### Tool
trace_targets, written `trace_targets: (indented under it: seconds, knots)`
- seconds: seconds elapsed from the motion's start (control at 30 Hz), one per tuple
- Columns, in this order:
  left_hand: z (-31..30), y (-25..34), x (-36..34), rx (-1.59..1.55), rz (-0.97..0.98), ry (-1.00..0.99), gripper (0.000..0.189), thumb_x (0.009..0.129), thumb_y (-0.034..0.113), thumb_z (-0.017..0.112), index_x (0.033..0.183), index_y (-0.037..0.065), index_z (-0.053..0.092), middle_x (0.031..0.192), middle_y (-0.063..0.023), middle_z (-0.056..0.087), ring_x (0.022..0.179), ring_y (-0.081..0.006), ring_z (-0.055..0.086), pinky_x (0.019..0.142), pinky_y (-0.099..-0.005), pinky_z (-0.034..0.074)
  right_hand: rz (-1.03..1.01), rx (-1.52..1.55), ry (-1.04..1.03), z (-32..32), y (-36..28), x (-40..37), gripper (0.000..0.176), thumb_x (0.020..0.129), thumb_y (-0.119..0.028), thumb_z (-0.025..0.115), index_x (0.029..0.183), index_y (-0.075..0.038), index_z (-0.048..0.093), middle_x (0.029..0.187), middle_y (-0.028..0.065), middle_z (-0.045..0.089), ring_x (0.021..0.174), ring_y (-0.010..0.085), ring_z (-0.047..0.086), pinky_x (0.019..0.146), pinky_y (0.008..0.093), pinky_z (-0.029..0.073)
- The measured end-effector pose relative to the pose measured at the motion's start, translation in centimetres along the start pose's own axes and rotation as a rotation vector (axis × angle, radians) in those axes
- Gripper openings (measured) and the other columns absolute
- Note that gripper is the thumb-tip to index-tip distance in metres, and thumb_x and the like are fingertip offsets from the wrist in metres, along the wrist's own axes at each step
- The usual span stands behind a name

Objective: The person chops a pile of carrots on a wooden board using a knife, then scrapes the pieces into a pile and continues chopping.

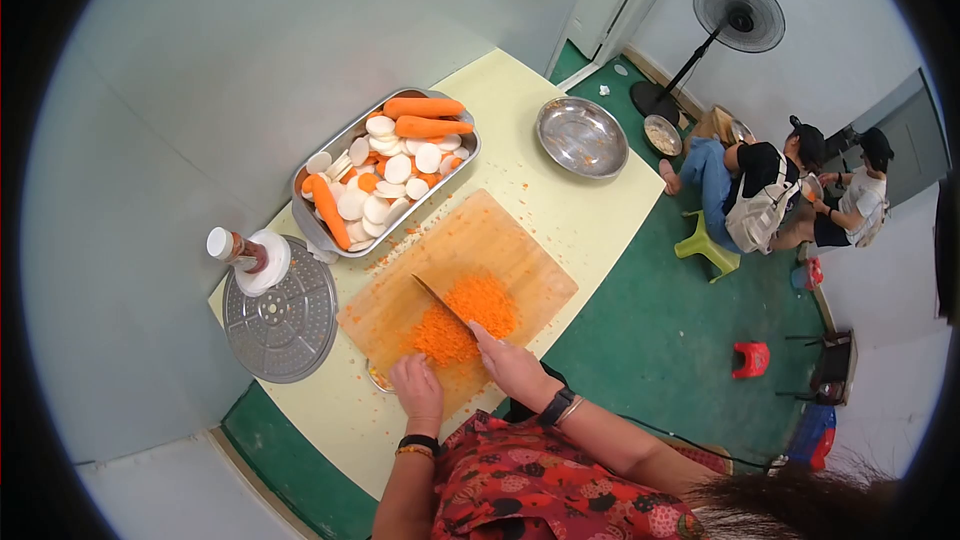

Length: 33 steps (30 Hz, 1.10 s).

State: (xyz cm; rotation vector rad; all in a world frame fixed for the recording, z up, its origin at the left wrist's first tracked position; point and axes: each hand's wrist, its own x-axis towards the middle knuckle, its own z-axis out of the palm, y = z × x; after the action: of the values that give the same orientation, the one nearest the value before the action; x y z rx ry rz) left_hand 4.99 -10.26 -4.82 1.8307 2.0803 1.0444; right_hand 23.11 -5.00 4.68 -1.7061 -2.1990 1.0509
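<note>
My right hand (512, 364) is closed around the handle of a kitchen knife (440, 298). Its blade lies across a heap of finely chopped carrot (482, 306) on a wooden cutting board (520, 258). My left hand (415, 386) rests at the board's near left edge, beside the heap. Its fingers are slightly bent and hold nothing that I can see. Beyond the board stands a metal tray (392, 225) of whole carrots (425, 107) and white round slices (397, 169). Orange bits are scattered on the board and table.
A metal bowl (582, 137) sits at the table's far right. At left, a perforated metal disc (280, 325) lies beside a white-capped bottle (238, 250). Two people (760, 180) are across the green floor, near a fan (738, 15) and a red stool (751, 360).
</note>
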Motion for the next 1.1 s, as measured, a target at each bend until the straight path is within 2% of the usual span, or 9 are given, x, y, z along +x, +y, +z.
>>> trace_targets:
  seconds: [0.1, 0.2, 0.3, 0.5, 0.73, 0.83, 0.93, 1.03, 1.1]
  knots:
    - [0.0, -0.1, -0.3, -0.002, -0.008, -0.006, 0.020, 0.083, 0.002, 0.054, 0.103, 0.003, 0.056, 0.103, -0.0183, 0.053, 0.099, -0.0372, 0.049, 0.088, -0.0459, 0.040, 0.010, 0.011, 0.002, -0.6, -0.8, -0.3, 0.054, 0.095, -0.015, 0.049, 0.146, -0.011, 0.032, 0.084, 0.0260, 0.063, 0.074, 0.0423, 0.062, 0.065, 0.0505, 0.050]
    - [-0.1, -0.1, -0.2, -0.005, -0.013, -0.013, 0.020, 0.083, 0.002, 0.054, 0.103, 0.004, 0.056, 0.103, -0.0182, 0.053, 0.099, -0.0372, 0.049, 0.088, -0.0459, 0.040, -0.068, 0.022, 0.031, 0.6, 0.2, -0.2, 0.053, 0.095, -0.015, 0.049, 0.145, -0.010, 0.032, 0.084, 0.0253, 0.063, 0.072, 0.0421, 0.062, 0.063, 0.0503, 0.050]
    - [0.1, -0.3, -0.2, -0.006, -0.010, -0.001, 0.020, 0.083, 0.002, 0.054, 0.103, 0.003, 0.056, 0.103, -0.0181, 0.053, 0.099, -0.0372, 0.049, 0.088, -0.0459, 0.041, -0.040, 0.003, -0.002, 0.6, 0.1, -0.2, 0.053, 0.095, -0.015, 0.049, 0.145, -0.009, 0.032, 0.083, 0.0252, 0.063, 0.073, 0.0415, 0.062, 0.064, 0.0494, 0.050]
    - [0.1, -0.4, -0.3, -0.014, -0.018, -0.006, 0.024, 0.081, 0.001, 0.056, 0.105, 0.004, 0.057, 0.105, -0.0179, 0.053, 0.100, -0.0373, 0.049, 0.088, -0.0463, 0.041, -0.054, -0.046, -0.013, 1.5, 0.5, -0.2, 0.055, 0.095, -0.018, 0.049, 0.146, -0.012, 0.029, 0.082, 0.0260, 0.063, 0.072, 0.0411, 0.064, 0.061, 0.0497, 0.052]
    - [0.1, -0.5, -0.4, -0.054, -0.005, 0.039, 0.024, 0.084, 0.002, 0.055, 0.108, 0.003, 0.055, 0.104, -0.0185, 0.054, 0.098, -0.0373, 0.051, 0.086, -0.0459, 0.042, -0.101, 0.034, -0.012, 0.1, -1.2, -1.0, 0.054, 0.096, -0.016, 0.047, 0.147, -0.011, 0.030, 0.088, 0.0269, 0.063, 0.077, 0.0418, 0.063, 0.068, 0.0495, 0.051]
    - [-0.3, -0.5, -0.2, -0.173, -0.082, 0.029, 0.023, 0.087, 0.003, 0.054, 0.110, 0.001, 0.055, 0.104, -0.0186, 0.055, 0.098, -0.0368, 0.052, 0.086, -0.0454, 0.043, -0.146, 0.041, -0.005, 0.2, -1.8, -1.3, 0.055, 0.096, -0.016, 0.047, 0.147, -0.012, 0.029, 0.087, 0.0270, 0.063, 0.078, 0.0418, 0.063, 0.068, 0.0496, 0.051]
    - [-1.0, 0.2, 0.1, -0.336, -0.301, 0.033, 0.024, 0.092, 0.005, 0.052, 0.115, -0.002, 0.053, 0.104, -0.0177, 0.055, 0.097, -0.0330, 0.053, 0.089, -0.0425, 0.042, -0.115, -0.010, -0.037, 0.8, -1.4, -1.3, 0.056, 0.095, -0.016, 0.048, 0.147, -0.013, 0.029, 0.086, 0.0267, 0.063, 0.077, 0.0408, 0.063, 0.066, 0.0495, 0.052]
    - [-1.2, -0.2, -0.2, -0.326, -0.312, 0.016, 0.031, 0.091, 0.005, 0.053, 0.122, -0.003, 0.051, 0.110, -0.0177, 0.055, 0.103, -0.0326, 0.052, 0.094, -0.0439, 0.040, -0.086, -0.083, -0.059, 1.0, -1.1, -0.9, 0.058, 0.093, -0.016, 0.050, 0.147, -0.012, 0.029, 0.084, 0.0252, 0.064, 0.072, 0.0385, 0.065, 0.061, 0.0486, 0.053]
    - [-1.7, -0.9, -0.3, -0.166, -0.190, -0.099, 0.049, 0.089, 0.014, 0.061, 0.130, -0.004, 0.044, 0.125, -0.0217, 0.049, 0.117, -0.0353, 0.045, 0.102, -0.0450, 0.034, -0.109, -0.095, -0.048, 0.8, -1.3, -1.2, 0.058, 0.093, -0.017, 0.050, 0.147, -0.012, 0.028, 0.083, 0.0241, 0.064, 0.072, 0.0380, 0.065, 0.060, 0.0482, 0.053]
